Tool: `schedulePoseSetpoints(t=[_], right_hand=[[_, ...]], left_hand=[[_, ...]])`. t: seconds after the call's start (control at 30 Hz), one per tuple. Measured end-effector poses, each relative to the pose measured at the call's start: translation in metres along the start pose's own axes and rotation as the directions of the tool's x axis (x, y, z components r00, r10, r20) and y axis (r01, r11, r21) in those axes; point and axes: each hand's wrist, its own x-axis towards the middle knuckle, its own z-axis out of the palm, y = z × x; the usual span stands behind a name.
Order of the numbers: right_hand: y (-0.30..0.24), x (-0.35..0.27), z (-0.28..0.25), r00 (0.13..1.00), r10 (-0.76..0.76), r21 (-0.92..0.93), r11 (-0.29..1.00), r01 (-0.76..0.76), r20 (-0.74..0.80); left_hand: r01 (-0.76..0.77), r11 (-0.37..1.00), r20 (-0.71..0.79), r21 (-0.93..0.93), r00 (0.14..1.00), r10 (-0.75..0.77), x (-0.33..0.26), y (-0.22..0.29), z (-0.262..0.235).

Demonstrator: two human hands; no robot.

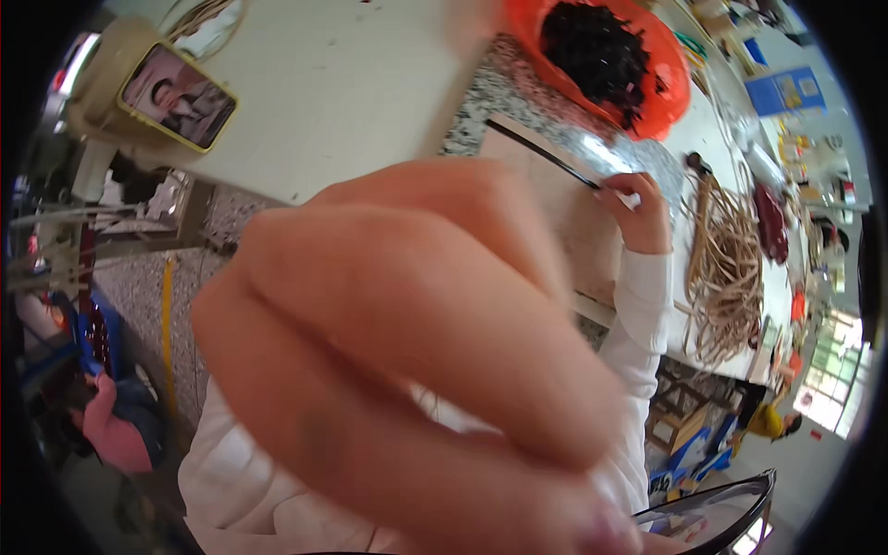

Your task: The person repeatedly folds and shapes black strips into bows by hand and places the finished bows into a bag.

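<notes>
My left hand (398, 305) fills the middle of the view, very close and blurred. Its fingers are bent and come together with the thumb towards the lower right; whatever is at their tips cannot be made out. Farther off, my right hand (640, 217) is closed, pinching the near end of a thin black strip (541, 151). A small white bit shows at those fingers. The strip stretches away to the upper left over a pale board (518, 176), which lies on a speckled stone slab (462, 120). My left hand hides much of the board.
An orange-red basin (671, 83) of black strips (597, 60) stands at the back. Right of my right hand lies a bundle of beige cords (726, 268). A phone (178, 97) leans at the far left of the white table (342, 83). Dark-framed glasses (717, 504) show lower right; a person in pink (116, 421) sits left.
</notes>
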Motion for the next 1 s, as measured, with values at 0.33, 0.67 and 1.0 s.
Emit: schedulePoseSetpoints(t=[0.33,0.67,1.0], right_hand=[[0.005,0.011,0.004,0.997,0.065,0.053,0.996,-0.067,0.038],[0.041,-0.002,0.038,0.973,-0.208,-0.119,0.973,0.196,-0.101],[-0.136,-0.022,0.009,0.718,-0.690,0.140,0.723,0.676,0.097]], left_hand=[[0.002,0.968,-0.066,-0.251,0.998,-0.019,0.008,-0.002,0.008],[0.164,0.945,-0.419,0.284,0.907,-0.031,0.000,-0.047,0.000],[0.471,0.487,-0.256,0.735,0.859,-0.444,-0.062,-0.041,0.006]])
